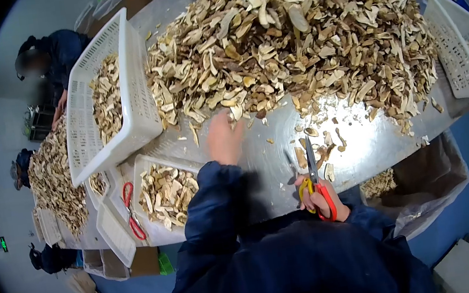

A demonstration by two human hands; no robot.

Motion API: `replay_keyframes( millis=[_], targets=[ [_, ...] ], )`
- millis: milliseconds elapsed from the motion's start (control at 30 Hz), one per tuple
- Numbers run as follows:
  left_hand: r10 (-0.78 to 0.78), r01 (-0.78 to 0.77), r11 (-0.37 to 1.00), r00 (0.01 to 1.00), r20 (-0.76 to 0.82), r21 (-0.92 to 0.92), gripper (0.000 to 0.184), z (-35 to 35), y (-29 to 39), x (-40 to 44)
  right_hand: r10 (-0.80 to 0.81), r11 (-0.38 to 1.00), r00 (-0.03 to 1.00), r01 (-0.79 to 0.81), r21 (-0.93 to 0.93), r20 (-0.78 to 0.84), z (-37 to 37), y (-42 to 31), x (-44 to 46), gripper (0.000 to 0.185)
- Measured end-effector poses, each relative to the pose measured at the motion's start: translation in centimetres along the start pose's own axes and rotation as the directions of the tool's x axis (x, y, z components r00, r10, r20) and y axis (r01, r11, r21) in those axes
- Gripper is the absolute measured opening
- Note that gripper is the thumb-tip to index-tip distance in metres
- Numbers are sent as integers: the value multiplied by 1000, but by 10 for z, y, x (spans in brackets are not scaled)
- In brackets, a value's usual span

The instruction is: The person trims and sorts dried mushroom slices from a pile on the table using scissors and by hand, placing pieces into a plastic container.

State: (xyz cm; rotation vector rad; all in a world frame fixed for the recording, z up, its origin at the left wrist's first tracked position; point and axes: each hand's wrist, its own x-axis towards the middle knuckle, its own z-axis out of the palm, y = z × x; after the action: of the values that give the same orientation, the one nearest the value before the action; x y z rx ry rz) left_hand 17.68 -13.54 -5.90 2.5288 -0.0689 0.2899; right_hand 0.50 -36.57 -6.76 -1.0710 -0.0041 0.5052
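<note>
My left hand [226,139] is at the near edge of a large heap of dried mushroom slices [291,38], with a pale slice [236,112] between its fingertips. My right hand [326,201] is wrapped round the red and yellow handles of a pair of scissors [312,163], whose dark blades point away from me over the metal table [261,172]. A few loose slices [324,152] lie just right of the blades. Left of my left forearm is a small white tray [140,162] of cut slices.
A large white basket [139,99] with slices stands at the left, another basket [459,51] at the right. Red scissors [131,210] lie beside the small tray. A lined box [429,186] is below the table's right edge. Co-workers [65,53] are at the far left.
</note>
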Motion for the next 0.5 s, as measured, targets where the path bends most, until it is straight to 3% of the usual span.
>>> replay_keyframes(
  millis=[100, 233, 333, 367, 400, 467, 500],
  targets=[
    [32, -12, 979, 995, -96, 203, 28, 20, -6, 15, -54, 994, 998, 57, -88, 28, -4, 3, -2, 37],
    [-104, 124, 990, 963, 250, -66, 32, 7, -1, 0, -26, 995, 999, 28, -92, 29, -9, 7, -2, 37],
    [-75, 178, 941, 939, 336, -288, 31, -4, 7, -24, -19, 987, 999, 26, -160, 46, -15, 14, -1, 39],
    [-96, 309, 836, 895, 435, -453, 34, -5, 5, -32, -21, 988, 999, 28, -149, 49, -16, 15, 0, 39],
    [-111, 482, 640, 829, 548, -598, 34, -7, 2, -38, -25, 990, 998, 32, -139, 52, -16, 16, 0, 40],
    [-32, 734, 107, 677, 735, -671, 35, -14, -1, -48, -15, 987, 998, 23, -157, 53, -16, 14, 0, 39],
    [91, 675, -59, 737, 669, -736, 37, -17, 7, -54, -9, 987, 999, 17, -160, 54, -15, 11, 1, 39]
  ],
)
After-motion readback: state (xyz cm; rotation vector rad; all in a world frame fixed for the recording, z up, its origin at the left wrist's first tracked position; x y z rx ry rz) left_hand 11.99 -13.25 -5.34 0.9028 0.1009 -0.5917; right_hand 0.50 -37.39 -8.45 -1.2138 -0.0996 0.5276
